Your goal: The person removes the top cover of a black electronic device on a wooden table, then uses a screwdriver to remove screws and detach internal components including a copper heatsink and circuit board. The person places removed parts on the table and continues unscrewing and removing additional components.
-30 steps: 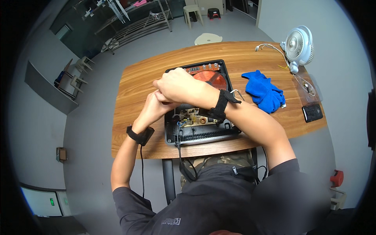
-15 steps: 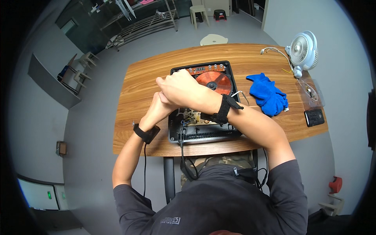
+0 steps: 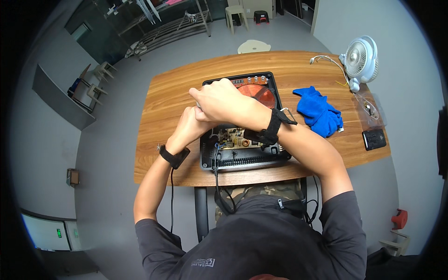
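Observation:
An opened induction cooker [image 3: 275,161] lies on the wooden table in front of me, its black casing exposing a copper coil [image 3: 261,94], an orange control strip [image 3: 252,80] and a circuit board [image 3: 233,139]. Over the casing's left part, my right hand [image 3: 221,99] is closed in a fist, stacked above and against my left hand [image 3: 190,122]. The left fingers are also curled shut. Whatever lies between the two hands is hidden, apart from a small pale bit beside the right thumb. Black straps with small dark modules circle both wrists.
A blue cloth [image 3: 319,112] lies right of the cooker. Beyond it are a white fan [image 3: 359,60] with its cable, a clear plastic tray [image 3: 373,109] with small parts, and a black phone-like device [image 3: 374,139]. A black cord [image 3: 216,179] hangs over the front edge.
My right hand and wrist have shifted slightly to the right, and the fist has turned a little. More of the circuit board shows beneath. My left hand has moved slightly up.

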Motion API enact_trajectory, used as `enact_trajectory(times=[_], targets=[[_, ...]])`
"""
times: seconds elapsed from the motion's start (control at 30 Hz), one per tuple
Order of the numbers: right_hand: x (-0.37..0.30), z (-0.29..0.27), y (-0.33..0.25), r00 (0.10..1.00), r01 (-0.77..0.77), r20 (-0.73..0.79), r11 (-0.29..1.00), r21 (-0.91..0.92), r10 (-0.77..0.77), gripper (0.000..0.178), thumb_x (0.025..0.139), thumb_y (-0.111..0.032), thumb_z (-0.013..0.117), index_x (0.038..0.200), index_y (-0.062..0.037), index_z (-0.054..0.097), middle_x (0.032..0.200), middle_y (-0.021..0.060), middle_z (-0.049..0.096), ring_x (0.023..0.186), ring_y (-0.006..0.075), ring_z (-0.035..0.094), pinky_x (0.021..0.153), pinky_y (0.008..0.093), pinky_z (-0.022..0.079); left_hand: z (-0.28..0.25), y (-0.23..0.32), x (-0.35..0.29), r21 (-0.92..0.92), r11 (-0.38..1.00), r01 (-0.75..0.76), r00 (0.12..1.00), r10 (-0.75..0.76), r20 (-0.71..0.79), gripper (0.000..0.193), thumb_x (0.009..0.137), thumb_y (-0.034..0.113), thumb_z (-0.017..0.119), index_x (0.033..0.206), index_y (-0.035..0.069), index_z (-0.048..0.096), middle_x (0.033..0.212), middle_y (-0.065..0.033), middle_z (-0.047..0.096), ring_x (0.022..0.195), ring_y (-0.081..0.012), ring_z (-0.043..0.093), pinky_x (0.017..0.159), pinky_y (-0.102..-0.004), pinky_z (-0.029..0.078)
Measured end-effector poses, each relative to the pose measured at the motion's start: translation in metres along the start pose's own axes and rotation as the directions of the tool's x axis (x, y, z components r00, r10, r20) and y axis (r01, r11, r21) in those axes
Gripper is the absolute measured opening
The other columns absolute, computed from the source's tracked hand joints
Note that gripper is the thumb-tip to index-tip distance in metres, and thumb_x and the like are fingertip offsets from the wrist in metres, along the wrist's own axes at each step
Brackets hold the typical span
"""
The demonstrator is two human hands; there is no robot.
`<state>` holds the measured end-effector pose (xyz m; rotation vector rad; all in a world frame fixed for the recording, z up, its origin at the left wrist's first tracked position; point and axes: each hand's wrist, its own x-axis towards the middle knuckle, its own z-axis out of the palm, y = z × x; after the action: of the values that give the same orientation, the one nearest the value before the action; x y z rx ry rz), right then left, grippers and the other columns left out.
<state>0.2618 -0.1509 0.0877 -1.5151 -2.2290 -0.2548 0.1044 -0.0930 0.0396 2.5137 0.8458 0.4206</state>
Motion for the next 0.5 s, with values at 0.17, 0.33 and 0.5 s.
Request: enact_trajectory(times=[0.17, 0.33, 0.5], targets=[[-0.009, -0.006, 0.0, 0.996, 0.034, -0.082, 0.999, 0.034, -0.031, 0.04, 0.086, -0.043, 0.066, 0.093, -0.0029, 0.068, 0.083, 0.0214, 0.07, 0.075, 0.0349, 0.072, 0.061, 0.0441, 0.054, -0.005, -0.005, -0.003, -0.198, 0.979, -0.055, 0.998, 0.052, -0.018, 0.023, 0.085, 0.02, 0.079, 0.086, -0.002, 0.071, 0.08, -0.0193, 0.073, 0.075, -0.0307, 0.072, 0.067, -0.038, 0.055], [0.003, -0.012, -0.01, 0.984, -0.076, 0.155, 0.996, -0.048, 0.083, 0.042, 0.085, -0.044, 0.069, 0.092, -0.0024, 0.068, 0.084, 0.0214, 0.069, 0.074, 0.0351, 0.072, 0.062, 0.0441, 0.054, -0.007, 0.005, -0.006, -0.205, 0.978, -0.03, 0.999, 0.036, 0.026, 0.022, 0.084, 0.017, 0.078, 0.087, -0.004, 0.07, 0.082, -0.0215, 0.072, 0.076, -0.0315, 0.071, 0.067, -0.0382, 0.055], [-0.007, -0.002, -0.007, 0.999, 0.038, -0.039, 0.997, 0.061, -0.036, 0.034, 0.085, -0.032, 0.065, 0.092, 0.0011, 0.067, 0.091, 0.0219, 0.067, 0.075, 0.0357, 0.072, 0.066, 0.0472, 0.056, -0.003, -0.002, -0.001, -0.033, 0.995, -0.091, 0.995, 0.09, -0.034, 0.019, 0.081, 0.012, 0.077, 0.088, -0.004, 0.07, 0.09, -0.0223, 0.073, 0.08, -0.0328, 0.071, 0.069, -0.0397, 0.056]])
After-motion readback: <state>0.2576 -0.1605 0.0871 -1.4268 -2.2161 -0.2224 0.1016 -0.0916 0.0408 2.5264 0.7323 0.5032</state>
